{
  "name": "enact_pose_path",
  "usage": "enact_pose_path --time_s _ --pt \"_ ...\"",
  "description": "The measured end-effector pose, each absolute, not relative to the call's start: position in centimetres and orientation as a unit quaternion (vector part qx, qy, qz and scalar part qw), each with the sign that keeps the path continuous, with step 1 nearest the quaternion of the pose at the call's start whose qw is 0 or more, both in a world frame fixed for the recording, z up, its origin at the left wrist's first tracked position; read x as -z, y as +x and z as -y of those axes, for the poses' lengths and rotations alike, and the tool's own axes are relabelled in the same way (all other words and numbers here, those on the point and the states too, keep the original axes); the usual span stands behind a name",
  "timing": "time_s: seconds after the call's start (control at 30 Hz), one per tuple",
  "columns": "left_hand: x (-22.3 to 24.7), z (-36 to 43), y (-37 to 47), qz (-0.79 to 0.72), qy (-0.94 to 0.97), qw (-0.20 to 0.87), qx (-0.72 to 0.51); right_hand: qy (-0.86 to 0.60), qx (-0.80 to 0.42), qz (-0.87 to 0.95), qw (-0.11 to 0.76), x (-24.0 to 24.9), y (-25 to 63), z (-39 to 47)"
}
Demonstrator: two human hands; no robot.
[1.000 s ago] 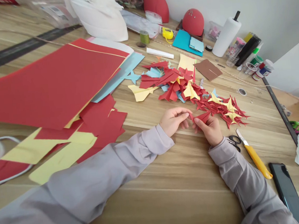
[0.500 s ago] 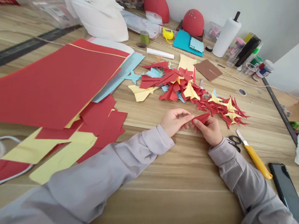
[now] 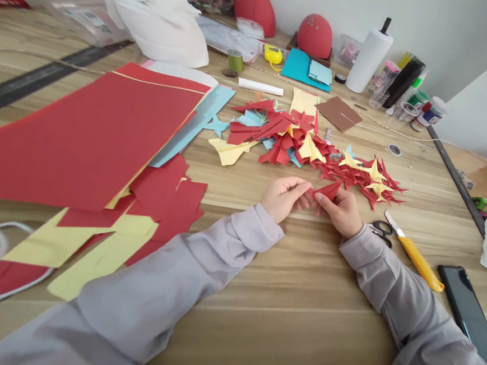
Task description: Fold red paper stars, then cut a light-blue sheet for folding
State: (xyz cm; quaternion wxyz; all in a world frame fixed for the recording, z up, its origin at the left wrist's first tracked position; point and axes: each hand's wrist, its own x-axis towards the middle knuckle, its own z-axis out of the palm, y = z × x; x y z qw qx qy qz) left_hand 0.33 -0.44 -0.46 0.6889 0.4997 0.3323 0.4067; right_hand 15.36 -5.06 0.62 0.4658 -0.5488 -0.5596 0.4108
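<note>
A small folded piece of red paper (image 3: pixel 328 190) is held between my two hands above the wooden table. My left hand (image 3: pixel 285 197) pinches its left tip between thumb and fingers. My right hand (image 3: pixel 341 208) grips the wider right part, its thumb on top. Just beyond my hands lies a heap of folded red paper shapes (image 3: pixel 281 129), with some yellow and blue ones among them. More small folded stars (image 3: pixel 378 186) spread to the right of my right hand. The fingers under the paper are partly hidden.
Large red sheets (image 3: pixel 88 133) and yellow strips (image 3: pixel 106 255) lie at the left. Black scissors (image 3: pixel 382 232), an orange cutter (image 3: pixel 418 261) with its blade showing and a phone (image 3: pixel 470 311) are near my right sleeve. Bottles and a white cylinder (image 3: pixel 369 60) stand at the back right.
The fingertips of my left hand have shifted slightly left and down, and a little red paper now shows at them. My right hand has stayed almost still.
</note>
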Motion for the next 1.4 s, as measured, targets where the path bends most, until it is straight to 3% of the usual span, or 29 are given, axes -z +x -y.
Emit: enact_pose_path --time_s 1.4 --pt "-0.14 0.62 0.22 -0.333 0.482 0.687 -0.43 -0.548 -0.483 0.489 0.477 -0.23 15.91 5.19"
